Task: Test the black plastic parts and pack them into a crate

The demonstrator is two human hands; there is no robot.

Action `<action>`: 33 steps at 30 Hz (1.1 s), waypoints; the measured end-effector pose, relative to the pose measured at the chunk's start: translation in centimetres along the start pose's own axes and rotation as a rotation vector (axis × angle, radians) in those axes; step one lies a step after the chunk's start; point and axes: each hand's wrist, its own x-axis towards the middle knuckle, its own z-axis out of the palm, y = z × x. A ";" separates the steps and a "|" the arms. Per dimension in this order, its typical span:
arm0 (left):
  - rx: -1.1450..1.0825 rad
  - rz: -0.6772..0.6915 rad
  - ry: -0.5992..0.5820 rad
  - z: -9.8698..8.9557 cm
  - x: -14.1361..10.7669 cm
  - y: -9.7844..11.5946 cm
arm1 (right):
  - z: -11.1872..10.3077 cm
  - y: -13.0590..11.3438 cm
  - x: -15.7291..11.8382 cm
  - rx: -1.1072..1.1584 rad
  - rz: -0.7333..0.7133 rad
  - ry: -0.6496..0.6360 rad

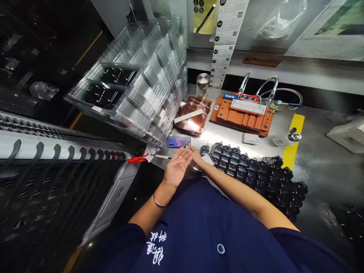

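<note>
Left hand (175, 172): I am seeing it facing palm up, fingers stretching out nearly straight and lying close together, a metal bracelet (158, 201) circling the wrist.
Right hand (194, 154): it is meeting the left fingertips from the right, its own fingers mostly hiding from my camera, so I cannot tell whether they are pinching or spreading.
Fingertips: a small dark spot is showing where the two hands are meeting; I cannot tell whether they are holding a part or whether it belongs to the phone behind.
Phone (174, 142): it is lying just beyond the fingertips, its blue patterned back facing up.
Black parts (235, 155): they are standing in close rows on the metal table (318, 163), just right of the right hand and alongside the right forearm.
White sheet (209, 159): it is lying partly under that forearm, beside the rows.
Slim tool (162, 156): it is pointing toward the left hand, with a red-handled tool (138, 159) lying farther left.
Clear trays (159, 76): they are rising in tall stacks at the left.
Coppery sheets (189, 108): they are lying piled beyond the phone, a pale strip (189, 116) crossing them.
Orange fixture (222, 118): it is sitting behind the black parts.
</note>
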 end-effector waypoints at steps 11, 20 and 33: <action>-0.010 0.124 -0.169 -1.4 1.0 2.1 | -4.4 -6.7 -4.4 -0.342 -0.460 -0.176; 0.144 -0.036 -0.339 -0.3 2.9 2.9 | -7.0 -9.6 -7.0 -0.642 -0.760 -0.345; 0.394 -0.049 -0.411 0.4 -0.1 1.7 | -8.2 -10.3 -10.1 -1.061 -0.714 -0.520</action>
